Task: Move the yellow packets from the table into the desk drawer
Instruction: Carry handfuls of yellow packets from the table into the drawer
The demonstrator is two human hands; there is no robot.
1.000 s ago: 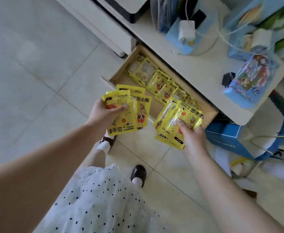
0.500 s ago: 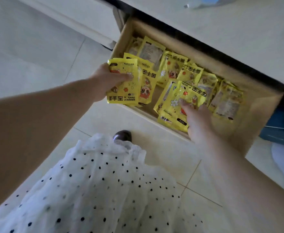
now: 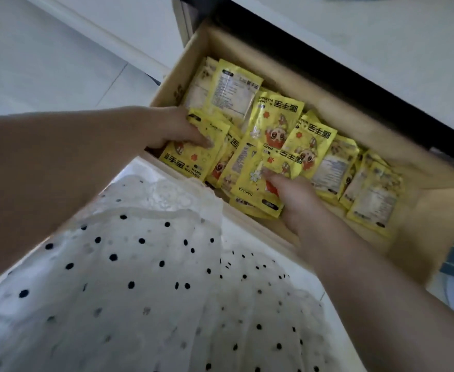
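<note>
Now both hands are inside the open drawer (image 3: pixel 432 210): left hand (image 3: pixel 176 130) at nine o'clock and right hand (image 3: pixel 295 200) at center each grasp yellow packets (image 3: pixel 271 124). Released carelessly, glossy packets could slide over the low front edge.

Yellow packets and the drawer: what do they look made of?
Yellow packets: probably thin plastic or foil film, glossy; they crinkle and catch light. Drawer: looks like pale wood or laminated board, matte, with flat tan walls; the exact material cannot be told.
</note>
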